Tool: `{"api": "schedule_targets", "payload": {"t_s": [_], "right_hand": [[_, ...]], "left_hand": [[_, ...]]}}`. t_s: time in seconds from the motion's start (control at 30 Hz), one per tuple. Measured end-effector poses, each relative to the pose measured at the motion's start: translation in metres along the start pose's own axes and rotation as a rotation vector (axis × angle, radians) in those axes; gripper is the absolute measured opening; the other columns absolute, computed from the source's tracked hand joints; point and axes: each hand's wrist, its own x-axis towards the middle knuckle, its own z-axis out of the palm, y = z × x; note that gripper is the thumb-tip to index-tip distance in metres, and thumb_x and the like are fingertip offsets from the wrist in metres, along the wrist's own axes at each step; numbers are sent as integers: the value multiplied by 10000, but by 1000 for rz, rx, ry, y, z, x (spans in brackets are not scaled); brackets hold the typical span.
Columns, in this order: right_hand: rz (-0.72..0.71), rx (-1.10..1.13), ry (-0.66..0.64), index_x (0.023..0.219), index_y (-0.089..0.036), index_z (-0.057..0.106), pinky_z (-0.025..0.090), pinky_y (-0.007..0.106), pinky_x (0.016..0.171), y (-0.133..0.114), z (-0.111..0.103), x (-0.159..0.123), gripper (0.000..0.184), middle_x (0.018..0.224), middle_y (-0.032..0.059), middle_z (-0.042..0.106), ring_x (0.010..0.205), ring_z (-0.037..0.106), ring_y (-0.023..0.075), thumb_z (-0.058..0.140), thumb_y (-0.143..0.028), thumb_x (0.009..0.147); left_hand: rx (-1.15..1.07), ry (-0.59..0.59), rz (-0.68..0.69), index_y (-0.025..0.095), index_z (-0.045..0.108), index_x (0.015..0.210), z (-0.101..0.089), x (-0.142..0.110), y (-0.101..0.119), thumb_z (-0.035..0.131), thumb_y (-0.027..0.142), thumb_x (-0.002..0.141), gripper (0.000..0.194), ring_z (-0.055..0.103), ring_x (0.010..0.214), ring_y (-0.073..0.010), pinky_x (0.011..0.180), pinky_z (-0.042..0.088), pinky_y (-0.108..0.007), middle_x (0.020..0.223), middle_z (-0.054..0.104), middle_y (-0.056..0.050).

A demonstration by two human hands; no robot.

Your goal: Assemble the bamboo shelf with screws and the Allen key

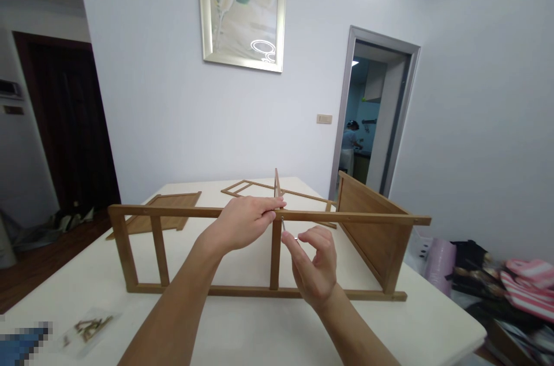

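Note:
A wooden frame (242, 292) with crossbars stands on its long edge across the white table. My left hand (246, 221) grips its upper rail where the middle crossbar (276, 256) meets it, thumb and fingers closed on the wood. Just right of that joint, my right hand (315, 265) pinches a thin metal hex key (283, 224). The key's upper end is at the underside of the rail; whether it sits in a screw head cannot be made out. A slim upright wooden panel (277, 181) meets the rail behind my left fingertips.
A wooden panel (372, 227) joins the frame's right end. Behind lie another slatted panel (173, 201) and a second open frame (298, 191). A plastic bag of screws (90, 328) rests front left on the table (242, 331). A person (350, 144) stands beyond the doorway.

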Motion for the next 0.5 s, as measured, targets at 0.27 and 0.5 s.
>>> {"api": "schedule_targets", "payload": {"t_s": [0.27, 0.5], "right_hand": [[115, 95, -43, 1105, -204, 634, 484, 333, 694, 0, -4, 5, 372, 804, 26, 568, 777, 558, 157, 658, -6, 791], [80, 154, -101, 1281, -181, 548, 528, 382, 773, 2, -1, -7, 501, 928, 78, 586, 946, 579, 211, 608, 4, 820]], "left_hand": [[16, 18, 9, 382, 630, 1223, 1, 0, -1, 382, 307, 908, 408, 593, 1171, -168, 1012, 436, -286, 1269, 629, 132], [28, 12, 16, 387, 629, 1219, 1, 0, 0, 367, 295, 911, 415, 595, 1169, -165, 989, 455, -290, 1284, 616, 138]]}}
